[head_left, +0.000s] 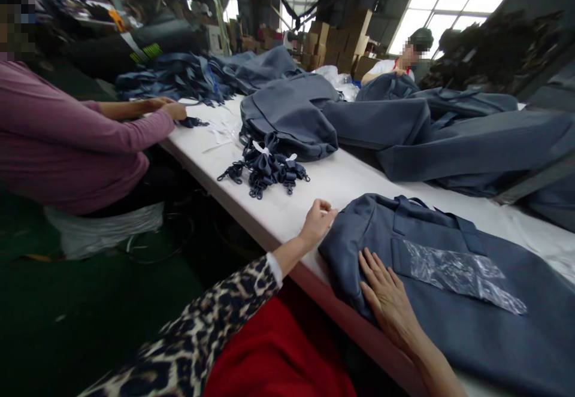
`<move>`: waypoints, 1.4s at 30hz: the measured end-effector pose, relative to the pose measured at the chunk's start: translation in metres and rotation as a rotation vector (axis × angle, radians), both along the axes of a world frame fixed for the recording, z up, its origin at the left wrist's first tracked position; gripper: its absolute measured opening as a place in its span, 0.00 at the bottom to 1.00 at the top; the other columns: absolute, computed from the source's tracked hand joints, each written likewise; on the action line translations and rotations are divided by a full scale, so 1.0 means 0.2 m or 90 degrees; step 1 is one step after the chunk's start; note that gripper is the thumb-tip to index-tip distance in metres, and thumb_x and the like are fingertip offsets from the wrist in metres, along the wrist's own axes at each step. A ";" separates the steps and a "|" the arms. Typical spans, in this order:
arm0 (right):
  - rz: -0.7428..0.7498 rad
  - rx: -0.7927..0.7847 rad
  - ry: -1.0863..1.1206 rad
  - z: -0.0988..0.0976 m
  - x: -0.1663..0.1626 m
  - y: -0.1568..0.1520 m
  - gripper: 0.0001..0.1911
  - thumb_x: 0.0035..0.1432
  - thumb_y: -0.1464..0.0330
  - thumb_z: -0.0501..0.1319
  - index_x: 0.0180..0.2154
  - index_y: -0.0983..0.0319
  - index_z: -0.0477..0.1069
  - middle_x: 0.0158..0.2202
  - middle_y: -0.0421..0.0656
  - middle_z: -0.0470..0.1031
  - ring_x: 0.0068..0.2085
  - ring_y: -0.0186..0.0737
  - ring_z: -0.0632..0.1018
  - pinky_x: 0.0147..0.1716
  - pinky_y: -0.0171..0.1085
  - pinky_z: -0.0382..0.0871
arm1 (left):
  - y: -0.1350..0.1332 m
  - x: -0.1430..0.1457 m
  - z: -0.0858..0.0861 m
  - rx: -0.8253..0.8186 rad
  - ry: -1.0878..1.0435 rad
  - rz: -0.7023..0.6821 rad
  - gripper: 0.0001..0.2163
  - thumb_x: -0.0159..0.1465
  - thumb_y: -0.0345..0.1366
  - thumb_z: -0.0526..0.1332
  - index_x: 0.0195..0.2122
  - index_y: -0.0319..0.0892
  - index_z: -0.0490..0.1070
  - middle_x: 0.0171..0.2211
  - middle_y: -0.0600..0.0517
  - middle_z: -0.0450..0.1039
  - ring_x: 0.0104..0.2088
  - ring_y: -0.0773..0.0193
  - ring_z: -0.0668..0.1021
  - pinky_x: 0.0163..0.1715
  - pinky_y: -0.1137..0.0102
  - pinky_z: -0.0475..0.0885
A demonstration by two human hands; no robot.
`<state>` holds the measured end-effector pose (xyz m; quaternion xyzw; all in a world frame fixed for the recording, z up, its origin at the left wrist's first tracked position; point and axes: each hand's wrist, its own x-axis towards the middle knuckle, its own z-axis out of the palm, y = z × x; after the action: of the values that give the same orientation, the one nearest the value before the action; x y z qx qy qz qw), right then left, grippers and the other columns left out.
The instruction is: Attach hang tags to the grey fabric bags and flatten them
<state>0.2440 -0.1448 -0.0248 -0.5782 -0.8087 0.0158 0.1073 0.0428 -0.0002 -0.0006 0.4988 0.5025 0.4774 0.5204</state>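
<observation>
A blue-grey bag [449,301] lies flat on the white table [341,184] in front of me, handles up, with a clear plastic strip [462,274] across its front. My right hand [386,295] lies flat on the bag's near left part, fingers stretched out. My left hand [318,222] has its fingers curled at the bag's top left corner, pinching the fabric edge. Beyond my left hand a bundle of dark blue straps with clips [267,169] sits on the table.
More blue-grey bags [291,115] are heaped across the table's middle and right. A co-worker in a purple sleeve [90,133] handles a strap at the left. Another person [406,55] sits at the far side. Cardboard boxes [336,41] stand behind.
</observation>
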 end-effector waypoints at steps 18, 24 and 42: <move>0.084 0.044 -0.020 0.05 -0.05 -0.05 0.32 0.67 0.54 0.49 0.69 0.50 0.44 0.68 0.43 0.54 0.66 0.53 0.60 0.58 0.57 0.60 | -0.30 -0.16 -0.04 -0.071 -0.078 -0.126 0.18 0.54 0.33 0.65 0.44 0.43 0.62 0.18 0.64 0.65 0.14 0.73 0.64 0.18 0.77 0.60; 0.069 0.035 -0.063 0.05 -0.05 -0.04 0.31 0.68 0.56 0.48 0.69 0.54 0.47 0.68 0.46 0.53 0.67 0.52 0.58 0.59 0.56 0.56 | -0.17 -0.39 0.17 0.031 -0.068 0.049 0.09 0.59 0.32 0.60 0.39 0.43 0.62 0.17 0.63 0.64 0.16 0.73 0.64 0.19 0.78 0.59; 0.067 -0.113 0.132 0.45 0.19 -0.06 0.22 0.69 0.55 0.49 0.62 0.48 0.63 0.54 0.36 0.75 0.55 0.40 0.74 0.53 0.38 0.68 | -0.16 0.31 0.05 0.366 0.525 -0.588 0.28 0.67 0.54 0.51 0.65 0.48 0.61 0.67 0.46 0.55 0.68 0.51 0.55 0.66 0.56 0.46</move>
<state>0.2820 -0.1569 0.0645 -0.5373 -0.8179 0.1527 0.1375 0.1042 -0.0316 0.0085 0.9219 0.2481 0.0915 0.2832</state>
